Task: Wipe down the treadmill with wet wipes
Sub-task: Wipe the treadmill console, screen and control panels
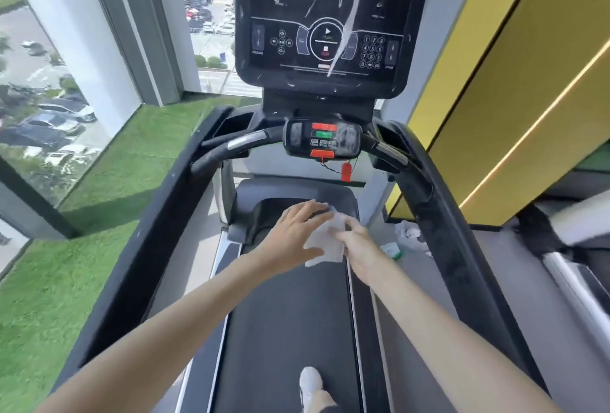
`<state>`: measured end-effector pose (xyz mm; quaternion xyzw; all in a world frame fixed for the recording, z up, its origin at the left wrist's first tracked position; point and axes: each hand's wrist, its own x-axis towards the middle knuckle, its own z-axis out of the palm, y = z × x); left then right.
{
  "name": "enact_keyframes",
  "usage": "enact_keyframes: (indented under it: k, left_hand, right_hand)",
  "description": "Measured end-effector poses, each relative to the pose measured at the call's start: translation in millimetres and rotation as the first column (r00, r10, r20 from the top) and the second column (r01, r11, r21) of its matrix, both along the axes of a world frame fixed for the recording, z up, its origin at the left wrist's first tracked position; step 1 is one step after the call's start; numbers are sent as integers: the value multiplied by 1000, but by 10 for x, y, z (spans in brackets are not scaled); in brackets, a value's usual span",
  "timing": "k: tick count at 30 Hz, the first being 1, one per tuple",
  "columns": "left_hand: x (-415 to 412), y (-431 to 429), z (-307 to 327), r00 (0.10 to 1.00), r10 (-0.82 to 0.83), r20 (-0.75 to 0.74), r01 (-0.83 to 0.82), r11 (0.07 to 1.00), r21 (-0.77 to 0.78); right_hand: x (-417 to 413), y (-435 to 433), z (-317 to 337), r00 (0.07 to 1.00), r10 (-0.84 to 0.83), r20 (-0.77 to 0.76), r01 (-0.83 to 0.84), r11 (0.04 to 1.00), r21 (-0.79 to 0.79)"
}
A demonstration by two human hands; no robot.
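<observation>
treadmill belt [290, 330], right hand [358, 246] pinching wipe [325, 241], pack [391, 251] on floor [495, 267]

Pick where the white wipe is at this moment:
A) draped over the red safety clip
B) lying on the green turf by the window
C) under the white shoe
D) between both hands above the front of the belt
D: the wipe hangs between the left hand, which touches it with spread fingers, and the right hand, which pinches its edge, above the front end of the belt.
</observation>
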<state>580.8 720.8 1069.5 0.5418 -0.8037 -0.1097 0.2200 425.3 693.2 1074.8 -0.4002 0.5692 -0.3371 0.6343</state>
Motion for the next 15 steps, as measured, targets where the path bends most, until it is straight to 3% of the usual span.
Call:
enact_keyframes:
  k: [5,8,11,15]
  left_hand:
    - [-288,-637,-1,995,-97,-30,98,994,53]
    - [-380,-978,30,997,-45,-69,55,986,160]
    - [-387,-1256,52,989,20,-149,26,953,303]
    - [-344,-1555,38,986,84,-142,-9,888,460]
  right_hand:
    - [-299,-467,99,998,-46,-43,45,998,-31]
    - [-429,-871,175,997,-73,17,73,997,-1]
    - [-451,-1219,184,997,-53,-56,51,998,-23]
    - [-391,-1485,136,996,-62,-60,56,994,-94]
